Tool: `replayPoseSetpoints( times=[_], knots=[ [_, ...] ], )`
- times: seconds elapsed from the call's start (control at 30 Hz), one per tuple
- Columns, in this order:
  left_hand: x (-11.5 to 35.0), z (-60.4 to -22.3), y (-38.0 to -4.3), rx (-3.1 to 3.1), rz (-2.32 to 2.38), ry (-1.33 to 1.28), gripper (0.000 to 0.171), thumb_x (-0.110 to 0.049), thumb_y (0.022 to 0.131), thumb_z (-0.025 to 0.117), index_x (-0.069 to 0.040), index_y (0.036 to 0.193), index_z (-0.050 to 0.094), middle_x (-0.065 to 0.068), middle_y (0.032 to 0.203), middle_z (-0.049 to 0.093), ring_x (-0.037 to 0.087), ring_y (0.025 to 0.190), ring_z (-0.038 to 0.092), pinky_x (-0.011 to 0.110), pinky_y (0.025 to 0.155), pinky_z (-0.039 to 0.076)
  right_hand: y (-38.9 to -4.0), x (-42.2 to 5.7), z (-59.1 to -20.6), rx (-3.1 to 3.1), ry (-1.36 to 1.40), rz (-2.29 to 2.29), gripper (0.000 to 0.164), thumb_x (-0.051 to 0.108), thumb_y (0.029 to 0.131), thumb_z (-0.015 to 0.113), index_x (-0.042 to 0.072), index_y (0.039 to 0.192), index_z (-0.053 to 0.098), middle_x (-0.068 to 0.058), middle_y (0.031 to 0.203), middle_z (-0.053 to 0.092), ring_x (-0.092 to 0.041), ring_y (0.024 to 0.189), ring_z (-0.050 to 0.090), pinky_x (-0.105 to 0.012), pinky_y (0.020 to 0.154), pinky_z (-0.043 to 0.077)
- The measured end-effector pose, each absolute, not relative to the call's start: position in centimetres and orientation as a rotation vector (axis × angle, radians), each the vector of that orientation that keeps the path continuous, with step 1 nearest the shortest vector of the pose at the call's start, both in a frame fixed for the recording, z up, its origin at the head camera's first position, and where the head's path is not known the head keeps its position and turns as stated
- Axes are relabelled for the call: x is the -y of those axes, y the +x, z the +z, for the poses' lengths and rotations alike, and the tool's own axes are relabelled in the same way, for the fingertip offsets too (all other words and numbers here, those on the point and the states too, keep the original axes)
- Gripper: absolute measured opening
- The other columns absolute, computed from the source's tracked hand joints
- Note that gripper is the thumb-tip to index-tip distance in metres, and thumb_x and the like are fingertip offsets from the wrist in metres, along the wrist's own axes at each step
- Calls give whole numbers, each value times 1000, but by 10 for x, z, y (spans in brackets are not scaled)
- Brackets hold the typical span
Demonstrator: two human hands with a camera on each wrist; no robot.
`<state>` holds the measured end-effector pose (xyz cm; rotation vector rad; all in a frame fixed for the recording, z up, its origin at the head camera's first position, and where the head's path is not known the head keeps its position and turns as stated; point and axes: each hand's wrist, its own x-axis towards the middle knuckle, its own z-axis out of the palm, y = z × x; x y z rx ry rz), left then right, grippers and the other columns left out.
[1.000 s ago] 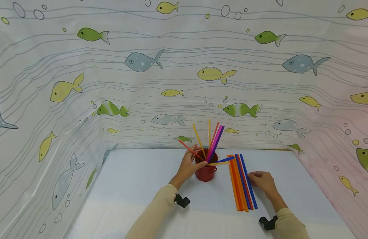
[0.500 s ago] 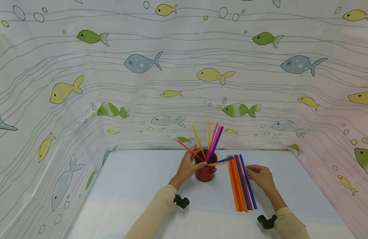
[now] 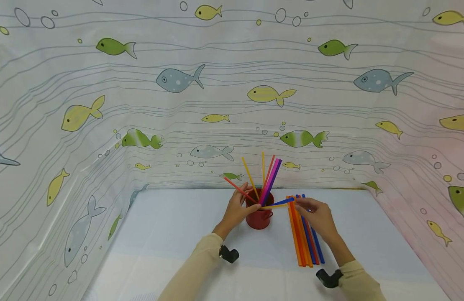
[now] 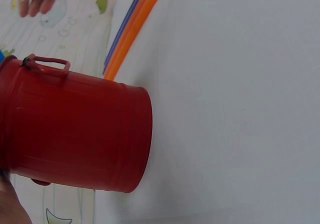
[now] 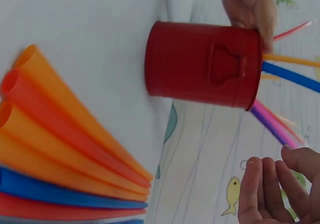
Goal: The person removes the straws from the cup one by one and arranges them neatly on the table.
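Note:
A small red metal pail [image 3: 258,220] with side handles stands upright on the white table. My left hand [image 3: 234,212] grips its rim, thumb in front and fingers at the far left side. Yellow, red, pink and purple straws [image 3: 272,177] fan upward from the pail. A blue straw [image 3: 282,202] and a yellow one lean out low to the right. My right hand [image 3: 319,215] hovers over the top of the loose straws, fingertips close to the blue straw's end. In the right wrist view, nothing lies between the loosely bent fingers [image 5: 270,186].
Loose orange, red and blue straws [image 3: 301,242] lie side by side on the table [image 3: 171,225], right of the pail. A sheet printed with fish [image 3: 213,150] hangs behind and along both sides.
My right hand has moved left and slightly up, from beside the outermost blue straw to over the row's upper end. My left hand and the pail keep their place.

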<state>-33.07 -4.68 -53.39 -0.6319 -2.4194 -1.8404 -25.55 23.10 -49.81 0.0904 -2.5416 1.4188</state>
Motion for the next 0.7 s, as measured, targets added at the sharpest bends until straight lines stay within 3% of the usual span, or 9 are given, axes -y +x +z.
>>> replayPoseSetpoints(
  times=[0.17, 0.4, 0.7],
  knots=[
    [47, -534, -331, 2422, -1826, -632, 94, -36, 80, 80, -12, 154, 28, -3, 142, 45, 14, 136, 38, 33, 109, 36, -255, -217, -488, 2499, 150, 1446, 35, 33, 90, 70, 10, 116, 71, -3, 106, 71, -19, 102, 64, -42, 93, 53],
    [47, -534, -330, 2423, -1824, -620, 92, -34, 81, 80, -13, 154, 28, -2, 142, 46, 15, 135, 40, 34, 109, 36, -258, -201, -484, 2394, 238, 1633, 25, 16, 88, 74, 12, 113, 73, -6, 111, 69, -23, 99, 67, -28, 83, 57],
    [47, -535, -331, 2426, -1820, -621, 92, -35, 81, 80, -14, 154, 28, -3, 143, 45, 14, 135, 40, 33, 111, 34, -261, -187, -485, 2371, 337, 1721, 29, 5, 85, 75, 8, 113, 72, -11, 111, 69, -31, 98, 68, -30, 80, 58]
  ],
)
